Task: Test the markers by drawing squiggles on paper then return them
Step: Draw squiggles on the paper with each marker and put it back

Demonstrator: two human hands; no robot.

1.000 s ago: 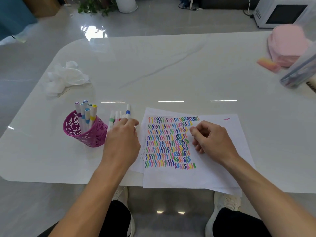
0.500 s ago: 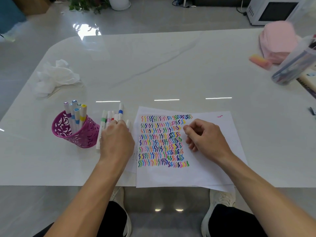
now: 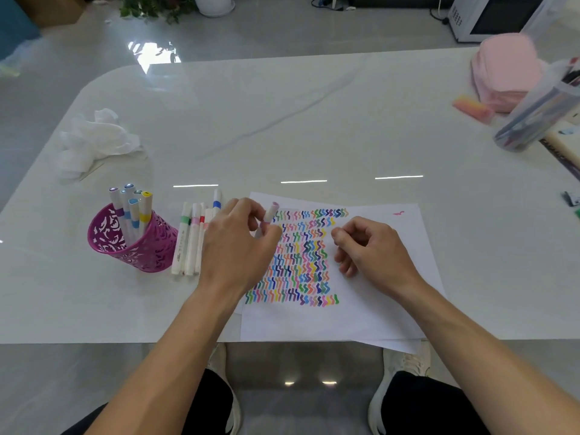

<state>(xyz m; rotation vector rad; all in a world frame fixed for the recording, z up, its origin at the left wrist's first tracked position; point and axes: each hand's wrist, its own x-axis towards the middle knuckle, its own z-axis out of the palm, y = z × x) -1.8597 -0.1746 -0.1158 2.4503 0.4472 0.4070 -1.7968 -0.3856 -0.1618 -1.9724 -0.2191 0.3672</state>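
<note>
The left hand (image 3: 239, 246) pinches one marker (image 3: 271, 213) between thumb and fingers and holds it tilted over the left edge of the paper (image 3: 379, 312), with the pink end up. The right hand (image 3: 375, 251) rests on the paper just beside the squiggles (image 3: 301, 255), its fingers loosely curled around nothing. I think the first risk is the grip. Only the fingertips hold the marker, so it can slip, fall on the sheet and roll when the right hand comes to pull the cap, which seems to be on. The second risk is the sheet. It lies on another sheet and hangs a little over the near edge of the table (image 3: 314, 120), so it can slide under a stroke if the right hand lifts. The left forearm also passes near the row of markers (image 3: 188, 243) lying beside the purple cup (image 3: 135, 249), and it can push them so that they roll. Compared with half a second ago, the left hand is no longer lying on that row. It is now raised with one marker and has moved toward the paper, while the right hand is almost in the same place.
</note>
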